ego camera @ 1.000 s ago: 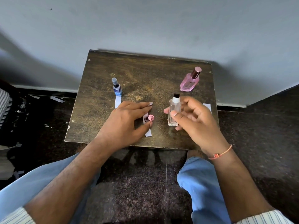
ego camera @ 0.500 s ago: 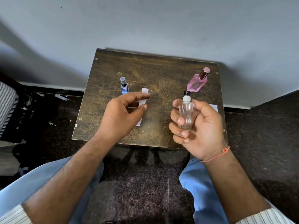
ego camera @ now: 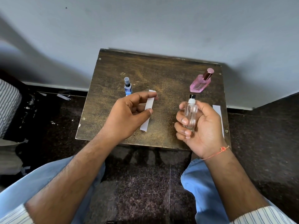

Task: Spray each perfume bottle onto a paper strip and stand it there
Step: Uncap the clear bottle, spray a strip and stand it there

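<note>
Right hand gripping clear spray bottle upright, left hand pinching white paper strip above wooden table, pink bottle standing behind

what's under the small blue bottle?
The small blue bottle stands on the table. A sliver of white paper strip shows at its base; the left hand covers the rest.

A small dark wooden table stands with its far edge against a pale grey wall. Dark speckled floor surrounds it, with white paper scraps lying off the table's left edge.
</note>
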A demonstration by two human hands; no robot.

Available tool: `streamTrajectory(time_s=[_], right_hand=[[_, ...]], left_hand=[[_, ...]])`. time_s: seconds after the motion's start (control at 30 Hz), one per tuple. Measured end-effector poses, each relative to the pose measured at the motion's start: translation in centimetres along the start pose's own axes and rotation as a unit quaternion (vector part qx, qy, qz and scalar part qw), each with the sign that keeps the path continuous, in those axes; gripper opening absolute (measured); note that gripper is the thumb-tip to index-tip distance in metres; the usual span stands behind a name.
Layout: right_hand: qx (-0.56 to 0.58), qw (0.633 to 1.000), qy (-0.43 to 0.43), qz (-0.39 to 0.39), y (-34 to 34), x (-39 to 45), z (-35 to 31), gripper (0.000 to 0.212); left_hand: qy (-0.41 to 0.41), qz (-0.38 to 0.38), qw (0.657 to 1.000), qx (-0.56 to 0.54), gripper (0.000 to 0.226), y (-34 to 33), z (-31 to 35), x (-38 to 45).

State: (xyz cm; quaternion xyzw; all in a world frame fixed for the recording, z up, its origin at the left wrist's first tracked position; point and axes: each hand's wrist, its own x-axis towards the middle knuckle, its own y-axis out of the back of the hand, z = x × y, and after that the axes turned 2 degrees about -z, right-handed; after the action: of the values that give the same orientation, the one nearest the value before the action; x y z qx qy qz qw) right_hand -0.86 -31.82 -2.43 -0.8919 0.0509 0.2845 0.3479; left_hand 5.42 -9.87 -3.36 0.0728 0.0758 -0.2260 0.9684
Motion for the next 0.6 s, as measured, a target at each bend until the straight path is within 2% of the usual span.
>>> streamTrajectory(time_s=[0.23, 0.43, 0.6], right_hand=[[-0.046, 0.999, 0.017, -0.001, -0.1, 0.0, -0.1, 0.053], [-0.109, 0.993, 0.049, 0.003, -0.2, -0.2, 0.1, 0.056], [-0.147, 0.987, 0.069, 0.017, -0.4, -0.4, 0.0, 0.054]], left_hand=[[0.018, -0.020, 0.997, -0.074, 0.051, -0.5, 0.6, -0.1], [0.060, -0.038, 0.992, -0.109, 0.076, -1.2, 0.9, 0.0], [0.089, -0.048, 0.987, -0.125, 0.077, -1.7, 1.0, 0.1]])
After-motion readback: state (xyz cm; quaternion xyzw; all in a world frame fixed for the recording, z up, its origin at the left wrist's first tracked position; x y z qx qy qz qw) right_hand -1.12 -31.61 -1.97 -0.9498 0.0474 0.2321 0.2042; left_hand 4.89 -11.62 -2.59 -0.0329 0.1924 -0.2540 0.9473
